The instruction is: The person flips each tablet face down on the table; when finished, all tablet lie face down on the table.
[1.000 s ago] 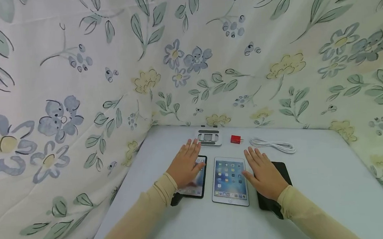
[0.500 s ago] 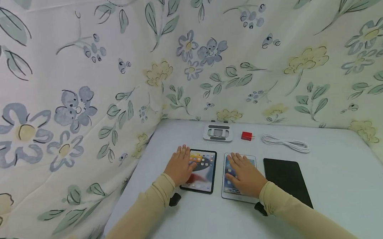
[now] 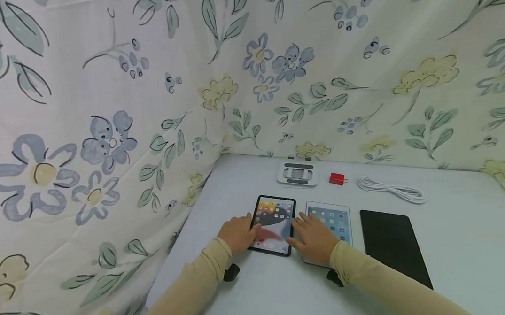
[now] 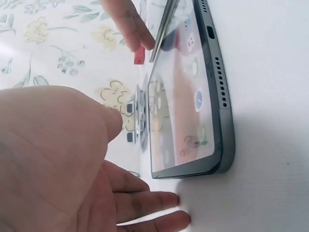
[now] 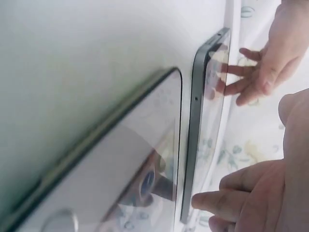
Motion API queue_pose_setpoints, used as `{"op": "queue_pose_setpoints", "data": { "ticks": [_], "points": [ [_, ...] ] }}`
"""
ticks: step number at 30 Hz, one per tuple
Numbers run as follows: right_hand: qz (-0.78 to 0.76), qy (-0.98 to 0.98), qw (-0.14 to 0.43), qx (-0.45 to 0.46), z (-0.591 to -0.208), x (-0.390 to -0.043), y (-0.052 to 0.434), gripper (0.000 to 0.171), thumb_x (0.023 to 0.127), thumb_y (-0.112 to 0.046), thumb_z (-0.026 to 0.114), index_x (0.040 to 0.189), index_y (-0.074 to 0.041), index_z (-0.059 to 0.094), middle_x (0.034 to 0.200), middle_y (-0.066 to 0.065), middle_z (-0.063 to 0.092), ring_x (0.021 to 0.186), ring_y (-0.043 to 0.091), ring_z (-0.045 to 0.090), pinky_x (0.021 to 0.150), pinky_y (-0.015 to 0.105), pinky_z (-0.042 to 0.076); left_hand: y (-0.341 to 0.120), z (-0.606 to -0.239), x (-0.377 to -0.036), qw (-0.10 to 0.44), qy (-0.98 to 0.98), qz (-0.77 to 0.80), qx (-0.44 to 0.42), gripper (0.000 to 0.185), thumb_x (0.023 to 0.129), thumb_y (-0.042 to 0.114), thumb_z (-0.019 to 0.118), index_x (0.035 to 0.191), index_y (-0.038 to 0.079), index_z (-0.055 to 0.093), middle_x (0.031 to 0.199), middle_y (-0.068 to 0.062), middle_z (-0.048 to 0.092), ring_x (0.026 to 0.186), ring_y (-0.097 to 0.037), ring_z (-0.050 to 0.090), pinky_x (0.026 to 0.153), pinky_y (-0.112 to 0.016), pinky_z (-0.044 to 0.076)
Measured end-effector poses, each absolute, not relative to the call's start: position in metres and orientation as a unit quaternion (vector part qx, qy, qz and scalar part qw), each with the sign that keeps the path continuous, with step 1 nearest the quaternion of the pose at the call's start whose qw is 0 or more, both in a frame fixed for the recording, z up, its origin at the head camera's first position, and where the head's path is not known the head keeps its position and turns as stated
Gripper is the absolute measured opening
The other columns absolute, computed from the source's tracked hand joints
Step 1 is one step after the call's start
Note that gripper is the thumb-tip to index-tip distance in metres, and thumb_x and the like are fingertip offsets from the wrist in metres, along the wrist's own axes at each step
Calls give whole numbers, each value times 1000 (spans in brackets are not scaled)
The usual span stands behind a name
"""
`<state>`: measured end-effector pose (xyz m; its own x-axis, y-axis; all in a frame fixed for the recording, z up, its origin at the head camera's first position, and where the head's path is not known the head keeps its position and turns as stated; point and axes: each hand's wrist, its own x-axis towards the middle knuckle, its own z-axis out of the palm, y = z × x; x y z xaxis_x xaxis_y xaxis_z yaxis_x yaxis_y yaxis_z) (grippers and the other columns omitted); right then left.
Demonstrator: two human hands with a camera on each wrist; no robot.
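On the white table lies a black-framed tablet [image 3: 274,224], its screen lit with app icons. My left hand [image 3: 236,234] is at its left side, thumb over the screen edge; in the left wrist view the fingertips [image 4: 166,199] reach the table beside the tablet. My right hand [image 3: 314,239] hovers over the white tablet [image 3: 339,219], hiding its lower left part. Its fingertips come to the black-framed tablet's right edge; in the right wrist view one fingertip [image 5: 200,200] is at that edge, and contact is hard to tell. Neither hand grips anything.
Right of the white tablet lies a flat black slab [image 3: 392,245]. Behind stand a white-and-grey stand [image 3: 297,173], a red charger plug [image 3: 337,178] and a bundled white cable [image 3: 391,189]. A floral cloth [image 3: 249,82] walls the back and left.
Both hands have lowered, and the right hand has moved left from the black slab, across the white tablet, to the black-framed tablet's edge. The view has shifted; the tablets seem unmoved.
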<state>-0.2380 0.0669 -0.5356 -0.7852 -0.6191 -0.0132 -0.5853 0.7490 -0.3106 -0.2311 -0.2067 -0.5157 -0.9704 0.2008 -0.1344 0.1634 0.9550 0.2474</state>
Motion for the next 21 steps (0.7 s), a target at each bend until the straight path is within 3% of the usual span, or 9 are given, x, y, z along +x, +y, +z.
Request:
{"op": "queue_pose_setpoints", "data": {
  "ticks": [7,14,16,21],
  "points": [
    [-162,933,66,-314,-542,-234,62,76,111,-53,50,157,7,46,160,27,45,154,45,34,127,58,21,-201,-514,-231,79,976,175,99,62,113,41,52,151,-9,53,139,-24,66,128,-40,64,105,-53,52],
    [-182,936,99,-284,-533,-230,52,84,105,-62,57,157,3,49,161,25,45,153,44,36,124,58,28,-197,-503,-238,123,915,382,-49,64,112,35,46,154,-12,44,150,-28,55,141,-43,51,116,-58,41],
    [-175,938,105,-279,-532,-229,49,87,102,-65,60,158,1,49,161,25,45,152,44,37,123,57,31,-196,-500,-241,124,902,406,-81,66,110,35,45,157,-12,41,157,-28,48,147,-44,44,119,-59,36],
    [-161,939,119,-280,-529,-229,44,92,98,-69,64,159,-2,49,161,25,45,152,44,37,123,57,31,-195,-499,-244,130,891,420,-112,68,108,34,47,157,-12,39,161,-29,43,149,-45,41,119,-61,36]
  ]
}}
